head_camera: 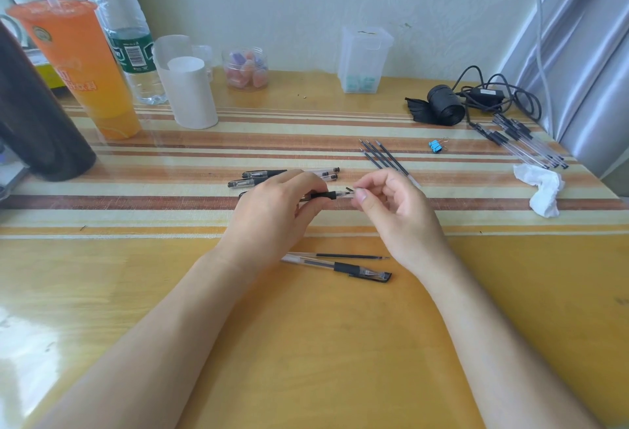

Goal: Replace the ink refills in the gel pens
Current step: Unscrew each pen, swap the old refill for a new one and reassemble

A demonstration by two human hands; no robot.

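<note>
Above the striped mat [476, 204], my left hand [275, 211] closes around a pen [325, 196] at its black grip, while my right hand [391, 211] pinches the clear tip between thumb and forefinger. Refills [383, 156] lie just beyond, another pen [337, 267] nearer me; bare desk [323, 343] stretches toward my edge.
</note>
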